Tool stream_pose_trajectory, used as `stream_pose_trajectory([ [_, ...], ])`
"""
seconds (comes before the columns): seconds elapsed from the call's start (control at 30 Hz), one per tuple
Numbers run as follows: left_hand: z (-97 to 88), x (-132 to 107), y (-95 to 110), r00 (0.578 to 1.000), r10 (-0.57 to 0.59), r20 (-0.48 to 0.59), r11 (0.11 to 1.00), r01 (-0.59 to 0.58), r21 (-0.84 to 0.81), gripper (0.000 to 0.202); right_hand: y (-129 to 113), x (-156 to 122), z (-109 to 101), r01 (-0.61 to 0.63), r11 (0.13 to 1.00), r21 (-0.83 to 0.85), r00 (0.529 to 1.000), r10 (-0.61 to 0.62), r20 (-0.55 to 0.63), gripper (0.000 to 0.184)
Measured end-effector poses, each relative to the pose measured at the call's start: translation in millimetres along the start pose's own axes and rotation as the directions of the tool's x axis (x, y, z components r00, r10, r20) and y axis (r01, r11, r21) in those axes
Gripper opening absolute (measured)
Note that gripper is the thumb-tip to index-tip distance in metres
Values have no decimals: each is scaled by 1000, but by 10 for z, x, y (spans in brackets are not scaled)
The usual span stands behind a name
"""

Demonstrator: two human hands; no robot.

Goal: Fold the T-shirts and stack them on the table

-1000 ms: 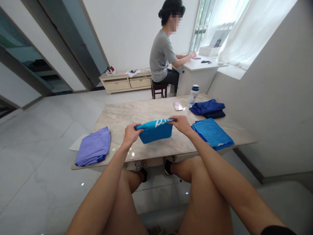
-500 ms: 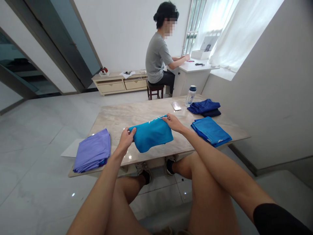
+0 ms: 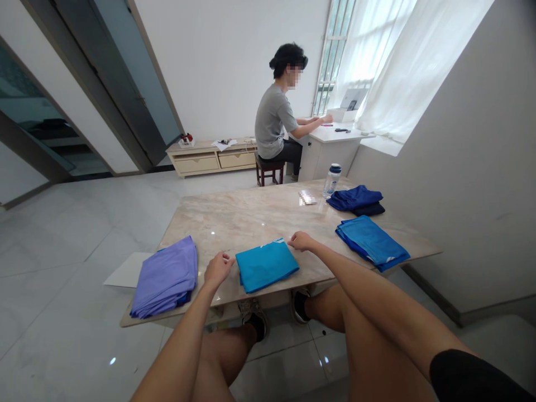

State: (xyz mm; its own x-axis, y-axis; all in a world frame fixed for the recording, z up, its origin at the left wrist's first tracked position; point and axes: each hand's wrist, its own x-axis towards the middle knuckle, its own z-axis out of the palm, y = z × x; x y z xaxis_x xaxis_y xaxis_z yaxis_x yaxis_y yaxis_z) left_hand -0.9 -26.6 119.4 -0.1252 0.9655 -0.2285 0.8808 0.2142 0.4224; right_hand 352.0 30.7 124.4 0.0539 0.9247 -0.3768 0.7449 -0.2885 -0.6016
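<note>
A folded teal cloth (image 3: 266,266) with white lettering lies flat near the front edge of the marble table (image 3: 234,215). My left hand (image 3: 218,269) rests on the table just left of the cloth's far left corner, its fingers curled and nothing in them. On the other side, my right hand (image 3: 300,241) has its fingertips pinched at the cloth's far right corner. Below the table edge are my bare knees and shoes.
A folded lilac stack (image 3: 167,276) lies at the table's left end and a blue folded stack (image 3: 371,241) at its right. Further back are a dark blue pile (image 3: 355,199), a water bottle (image 3: 333,180) and a small packet (image 3: 307,197). Another person sits at a white desk (image 3: 335,137) by the window.
The teal cloth was held up between both hands, then lowered flat onto the table. My left hand has let go of its corner. The camera view has tilted up slightly.
</note>
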Motion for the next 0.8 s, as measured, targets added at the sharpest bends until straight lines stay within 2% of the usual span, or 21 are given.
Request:
stream_pose_trajectory([
  [0.1, 11, -50, 109, 997, 57, 48, 998, -57, -3, 35, 15, 12, 93, -73, 996, 55, 992, 67, 104, 36],
  [0.2, 72, -76, 180, 983, 123, 134, 991, -130, 44, 41, 43, 73, 184, -137, 987, 84, 981, 124, 147, 43],
  [0.33, 136, -78, 117, 974, 58, 218, 980, -97, 172, 32, 45, 118, 258, -217, 971, 97, 964, 197, 180, 56],
  [0.43, 114, -88, 28, 989, -24, 144, 970, -12, 244, 30, -14, 63, 259, -222, 964, 144, 950, 181, 253, 53],
  [0.53, 54, -95, -21, 997, -59, 58, 962, 42, 269, 37, -91, -4, 214, -165, 966, 201, 941, 93, 326, 48],
  [0.6, 17, -99, 6, 998, -60, 30, 963, 50, 264, 38, -136, -55, 138, -95, 973, 211, 950, 25, 312, 44],
  [0.7, -11, -122, 183, 999, -29, 14, 964, 24, 263, 38, -171, -221, -104, 72, 980, 186, 974, -109, 199, 39],
  [0.8, -14, -157, 484, 998, 50, 38, 960, -58, 274, 37, -132, -543, -550, 263, 962, 80, 965, -263, -6, 42],
])
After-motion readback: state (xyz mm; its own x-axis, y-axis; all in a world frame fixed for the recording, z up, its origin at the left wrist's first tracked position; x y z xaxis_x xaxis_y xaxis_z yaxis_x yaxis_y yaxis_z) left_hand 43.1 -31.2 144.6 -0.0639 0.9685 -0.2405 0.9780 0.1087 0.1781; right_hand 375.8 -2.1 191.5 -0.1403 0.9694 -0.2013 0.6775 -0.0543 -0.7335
